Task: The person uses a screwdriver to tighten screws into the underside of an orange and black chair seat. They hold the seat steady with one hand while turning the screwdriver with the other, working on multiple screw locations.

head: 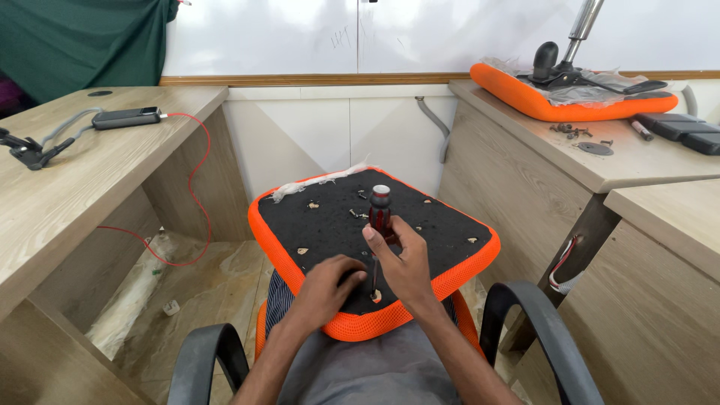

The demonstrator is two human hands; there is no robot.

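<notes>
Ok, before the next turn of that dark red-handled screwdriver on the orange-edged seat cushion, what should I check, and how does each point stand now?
1. Right hand gripping the dark red-handled screwdriver: ok.
2. Screwdriver upright, tip down by the near edge of the black underside: ok.
3. Tip seated in a screw head: cannot tell, fingers hide it.
4. Left hand resting flat on the orange-edged seat cushion, steadying it beside the tip: ok.
5. Cushion resting on the person's lap: ok.
6. Loose small screws lying on the black underside, free to roll off: not ok.
</notes>
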